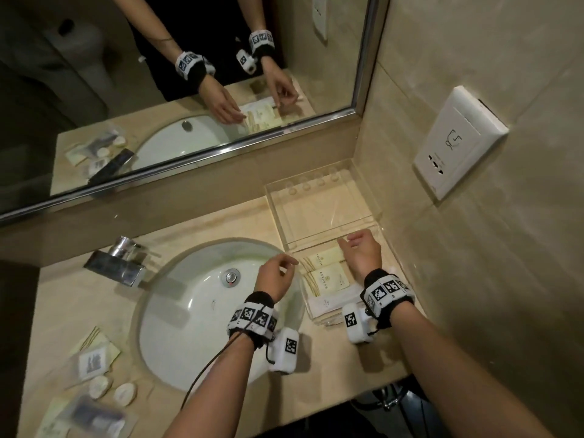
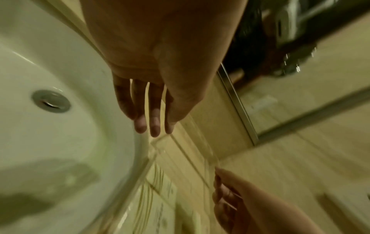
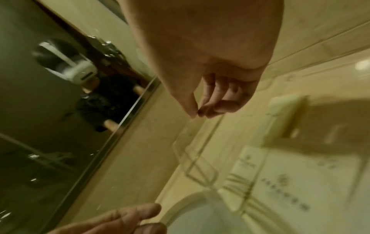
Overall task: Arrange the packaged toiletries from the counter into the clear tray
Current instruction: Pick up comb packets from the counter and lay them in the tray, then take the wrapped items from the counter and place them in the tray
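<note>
The clear tray (image 1: 317, 185) stands on the counter to the right of the sink, against the wall. Cream toiletry packets (image 1: 328, 277) lie flat in its near part; the far part shows only the tray's floor. My right hand (image 1: 347, 241) hovers over the tray's middle with loosely curled fingers (image 3: 208, 109) and holds nothing. At the tray's left edge, over the sink rim, my left hand (image 1: 286, 263) hangs empty, its fingers (image 2: 153, 123) straight. More packets (image 1: 94, 358), two round soaps (image 1: 101, 386) and a dark sachet (image 1: 91, 415) lie on the counter at the near left.
The white sink (image 1: 196, 311) fills the middle of the counter, with a chrome faucet (image 1: 118, 263) at its back left. A mirror (image 1: 189, 90) runs along the back wall. A white socket plate (image 1: 458, 140) is on the right wall above the tray.
</note>
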`<state>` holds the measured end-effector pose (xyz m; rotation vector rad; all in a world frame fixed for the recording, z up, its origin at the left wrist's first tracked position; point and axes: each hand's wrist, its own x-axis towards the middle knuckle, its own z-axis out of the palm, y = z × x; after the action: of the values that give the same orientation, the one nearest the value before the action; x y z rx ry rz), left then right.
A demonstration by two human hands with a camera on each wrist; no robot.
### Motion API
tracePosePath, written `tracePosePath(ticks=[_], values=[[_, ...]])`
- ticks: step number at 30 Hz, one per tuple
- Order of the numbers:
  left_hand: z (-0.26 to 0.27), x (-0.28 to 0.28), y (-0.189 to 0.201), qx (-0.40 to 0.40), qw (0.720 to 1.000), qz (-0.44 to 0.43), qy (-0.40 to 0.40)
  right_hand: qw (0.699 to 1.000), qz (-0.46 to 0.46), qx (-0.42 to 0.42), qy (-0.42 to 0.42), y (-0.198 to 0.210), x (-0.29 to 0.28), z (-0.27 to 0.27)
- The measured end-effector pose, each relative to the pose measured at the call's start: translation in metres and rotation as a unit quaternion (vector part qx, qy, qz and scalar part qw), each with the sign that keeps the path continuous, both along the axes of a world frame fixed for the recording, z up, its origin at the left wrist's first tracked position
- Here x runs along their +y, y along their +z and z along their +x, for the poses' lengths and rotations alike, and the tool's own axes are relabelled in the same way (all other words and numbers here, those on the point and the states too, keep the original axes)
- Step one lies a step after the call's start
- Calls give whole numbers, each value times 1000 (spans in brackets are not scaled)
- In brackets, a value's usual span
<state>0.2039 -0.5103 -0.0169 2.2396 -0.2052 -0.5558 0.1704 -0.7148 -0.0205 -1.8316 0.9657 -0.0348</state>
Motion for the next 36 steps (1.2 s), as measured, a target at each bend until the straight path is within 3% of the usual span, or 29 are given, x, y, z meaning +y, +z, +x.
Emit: tracePosePath(ticks=[4,9,18,28,36], values=[[-14,54,17,49,987,-73,133,994,42,-55,85,18,43,12],[-43,134,30,59,946,-114,296,968,119,-64,213,26,117,28],[-103,253,45,49,882,-127,451,920,162,-55,352,39,248,30],[-128,367,23,84,829,-176,525,904,125,-41,406,39,372,23],[-135,470,-2,102,837,-135,521,896,65,1,439,16,463,22]])
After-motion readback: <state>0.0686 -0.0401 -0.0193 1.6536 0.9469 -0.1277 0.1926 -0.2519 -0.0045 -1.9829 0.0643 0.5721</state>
